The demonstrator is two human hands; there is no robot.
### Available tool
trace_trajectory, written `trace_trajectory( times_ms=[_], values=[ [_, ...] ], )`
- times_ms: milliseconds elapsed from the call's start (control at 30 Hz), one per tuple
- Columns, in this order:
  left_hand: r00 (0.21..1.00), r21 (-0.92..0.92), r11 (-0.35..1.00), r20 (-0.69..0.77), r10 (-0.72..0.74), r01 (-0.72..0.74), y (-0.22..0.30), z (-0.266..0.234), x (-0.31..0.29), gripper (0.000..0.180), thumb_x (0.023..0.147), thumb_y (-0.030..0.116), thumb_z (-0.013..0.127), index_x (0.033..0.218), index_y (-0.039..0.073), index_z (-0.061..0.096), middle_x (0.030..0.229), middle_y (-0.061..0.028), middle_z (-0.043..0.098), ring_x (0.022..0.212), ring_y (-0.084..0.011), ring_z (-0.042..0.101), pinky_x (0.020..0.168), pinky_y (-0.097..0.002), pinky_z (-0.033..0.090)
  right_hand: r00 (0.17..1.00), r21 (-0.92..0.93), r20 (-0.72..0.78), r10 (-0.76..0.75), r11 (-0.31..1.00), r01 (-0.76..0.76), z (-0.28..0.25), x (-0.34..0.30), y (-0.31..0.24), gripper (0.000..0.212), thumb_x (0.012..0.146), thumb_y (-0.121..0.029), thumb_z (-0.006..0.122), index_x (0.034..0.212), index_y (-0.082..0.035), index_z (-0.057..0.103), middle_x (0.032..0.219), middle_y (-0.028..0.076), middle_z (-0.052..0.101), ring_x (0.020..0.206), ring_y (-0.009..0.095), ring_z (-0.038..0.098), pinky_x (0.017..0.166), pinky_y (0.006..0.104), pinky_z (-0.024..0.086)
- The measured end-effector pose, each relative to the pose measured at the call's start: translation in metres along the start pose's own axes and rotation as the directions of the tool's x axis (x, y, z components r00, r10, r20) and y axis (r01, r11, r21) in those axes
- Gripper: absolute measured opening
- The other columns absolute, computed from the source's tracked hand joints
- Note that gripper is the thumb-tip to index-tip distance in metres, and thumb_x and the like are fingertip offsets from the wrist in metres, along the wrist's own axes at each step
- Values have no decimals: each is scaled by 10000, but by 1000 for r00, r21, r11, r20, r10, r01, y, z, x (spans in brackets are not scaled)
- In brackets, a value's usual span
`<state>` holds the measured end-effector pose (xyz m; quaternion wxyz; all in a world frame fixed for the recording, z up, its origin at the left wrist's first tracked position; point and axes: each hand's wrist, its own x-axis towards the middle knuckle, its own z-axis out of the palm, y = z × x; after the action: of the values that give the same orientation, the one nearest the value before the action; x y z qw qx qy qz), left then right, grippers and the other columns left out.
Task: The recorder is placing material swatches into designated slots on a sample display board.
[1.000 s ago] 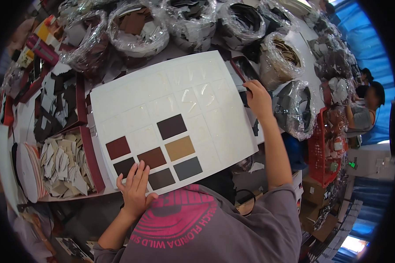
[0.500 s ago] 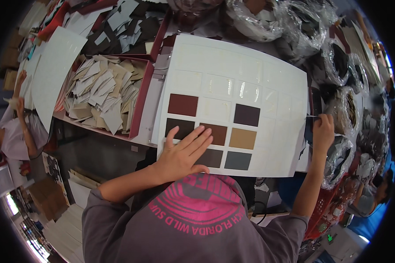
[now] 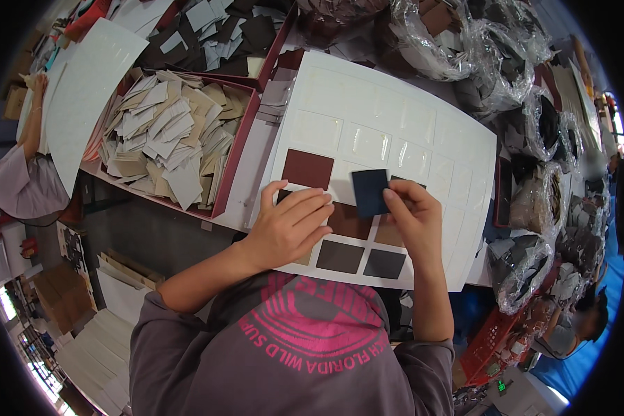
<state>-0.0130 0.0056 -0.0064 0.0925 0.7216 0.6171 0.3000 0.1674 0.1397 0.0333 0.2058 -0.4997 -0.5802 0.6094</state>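
A large white card [image 3: 457, 139] lies on the table before me, marked with a grid of glossy rectangles. Several coloured swatches fill its lower left part, among them a dark red swatch [image 3: 308, 168], a grey-brown swatch [image 3: 339, 257] and a grey swatch [image 3: 385, 263]. My left hand [image 3: 291, 225] rests on the card's left side with its fingers stretched out, covering part of a dark swatch. Between the thumb and fingers of my right hand [image 3: 416, 215] is a dark navy swatch [image 3: 369, 193], raised over the card beside the brown swatch [image 3: 350, 220].
Left of the card stands a red box [image 3: 230, 166] heaped with beige and white pieces. Behind it a second box [image 3: 279, 52] holds dark and grey pieces. Clear plastic bags [image 3: 527, 270] of swatches crowd the right side. Another person's arm [image 3: 33, 118] shows at far left.
My right hand has come from beyond the card's right edge to its middle, bringing the navy swatch. My left hand stays on the card. The view has shifted slightly.
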Motion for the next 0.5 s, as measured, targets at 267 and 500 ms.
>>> trace_trajectory(
  times_ms=[267, 500],
  values=[
    [998, -37, 998, -47, -44, 43, -4, 5, -1, 232, 775, 133, 652, 995, 59, 646, 1090, -27, 614, 1068, -156, 550, 964, -461, 252, 902, -449, 259, -346, 783, 430, 7, 28, -11, 89, 821, 2, 588, 899, -10, 630, 766, 87, 536, 621, 207, 532, 561, 285, 419],
    [998, -24, 999, -48, -47, 45, -4, 6, -2, 222, 773, 132, 653, 983, 62, 649, 1086, -22, 612, 1062, -151, 552, 962, -460, 251, 917, -502, 282, -281, 771, 391, 7, 41, -23, 92, 777, -17, 639, 863, -8, 673, 769, 108, 607, 682, 244, 607, 624, 302, 471]
  ],
)
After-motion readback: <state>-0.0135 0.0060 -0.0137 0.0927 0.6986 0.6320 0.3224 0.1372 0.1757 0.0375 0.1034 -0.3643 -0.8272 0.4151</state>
